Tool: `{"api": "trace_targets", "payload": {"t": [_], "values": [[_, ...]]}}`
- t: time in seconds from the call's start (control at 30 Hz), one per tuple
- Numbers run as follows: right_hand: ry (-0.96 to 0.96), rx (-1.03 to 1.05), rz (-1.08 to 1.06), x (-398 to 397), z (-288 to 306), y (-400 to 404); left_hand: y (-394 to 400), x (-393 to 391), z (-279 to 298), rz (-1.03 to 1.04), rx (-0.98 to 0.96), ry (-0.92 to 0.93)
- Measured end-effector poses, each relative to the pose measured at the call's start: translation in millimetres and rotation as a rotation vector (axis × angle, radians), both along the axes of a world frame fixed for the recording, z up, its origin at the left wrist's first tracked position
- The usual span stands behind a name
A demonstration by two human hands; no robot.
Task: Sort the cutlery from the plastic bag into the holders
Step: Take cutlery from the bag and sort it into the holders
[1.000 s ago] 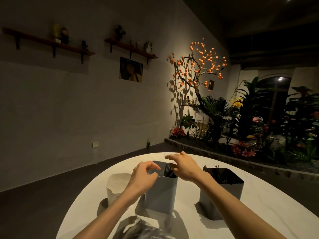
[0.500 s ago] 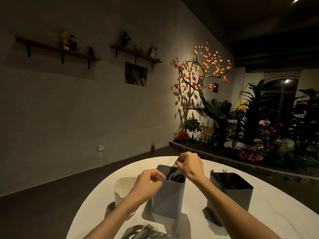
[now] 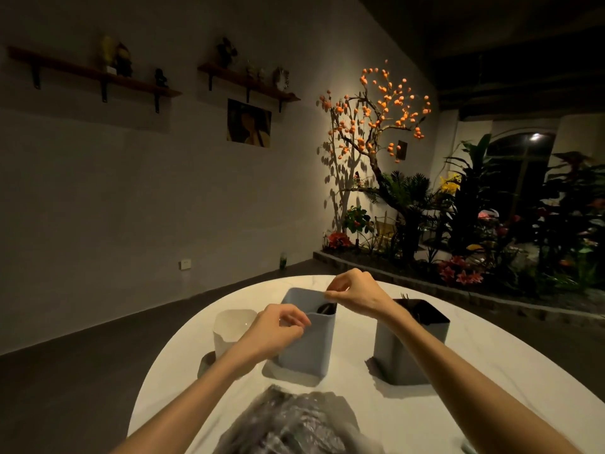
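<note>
Three holders stand on the white table (image 3: 425, 417): a white one (image 3: 233, 326) at left, a blue-grey one (image 3: 309, 345) in the middle and a grey one (image 3: 409, 355) at right with dark cutlery sticking out. My left hand (image 3: 278, 329) pinches the front rim of the blue-grey holder. My right hand (image 3: 357, 293) hovers over that holder's back rim, thumb and forefinger pinched on a dark fork (image 3: 325, 309) that reaches down inside. The crumpled plastic bag (image 3: 288, 421) lies near me, with dark cutlery dimly showing through it.
The room is dim. The table's rounded far edge lies just behind the holders. Beyond it are a dark floor, a planter bed with an orange-fruited tree (image 3: 376, 126) and plants at right, and wall shelves (image 3: 98, 77) at left.
My right hand has lowered the fork into the blue-grey holder, so its tines no longer stick up. My left hand stays at the rim. The view has tilted down, showing more of the bag.
</note>
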State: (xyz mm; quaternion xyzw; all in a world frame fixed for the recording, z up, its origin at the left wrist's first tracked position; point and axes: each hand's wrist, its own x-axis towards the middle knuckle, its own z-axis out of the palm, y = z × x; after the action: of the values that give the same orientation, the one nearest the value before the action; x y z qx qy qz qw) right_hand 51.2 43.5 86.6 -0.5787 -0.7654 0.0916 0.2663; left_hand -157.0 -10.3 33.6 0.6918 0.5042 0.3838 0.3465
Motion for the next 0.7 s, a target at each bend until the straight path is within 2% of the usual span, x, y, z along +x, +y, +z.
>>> {"api": "trace_targets", "payload": {"t": [0.1,0.3,0.4,0.47,0.53,0.57,0.63,0.7], "values": [[0.024,-0.080,0.121,9,4,-53,-30,4,3,-0.059,0.002,0.007],[0.103,-0.206,0.238,38,-25,-161,-110,33,-17,-0.239,-0.022,0.170],[0.089,-0.325,0.227,57,-39,-200,-149,49,-22,-0.407,-0.140,0.377],[0.147,-0.402,0.218,68,-45,-219,-166,52,-29,-0.478,-0.100,0.633],[0.222,-0.497,0.245,76,-48,-235,-167,50,-44,-0.411,0.060,0.786],[0.231,-0.578,0.281,77,-49,-242,-164,49,-50,-0.330,0.143,0.770],[0.133,-0.731,0.350,75,-55,-251,-154,44,-53,-0.135,0.301,0.653],[-0.044,-0.701,0.375,68,-70,-250,-148,40,-45,0.005,0.423,0.478]]}}
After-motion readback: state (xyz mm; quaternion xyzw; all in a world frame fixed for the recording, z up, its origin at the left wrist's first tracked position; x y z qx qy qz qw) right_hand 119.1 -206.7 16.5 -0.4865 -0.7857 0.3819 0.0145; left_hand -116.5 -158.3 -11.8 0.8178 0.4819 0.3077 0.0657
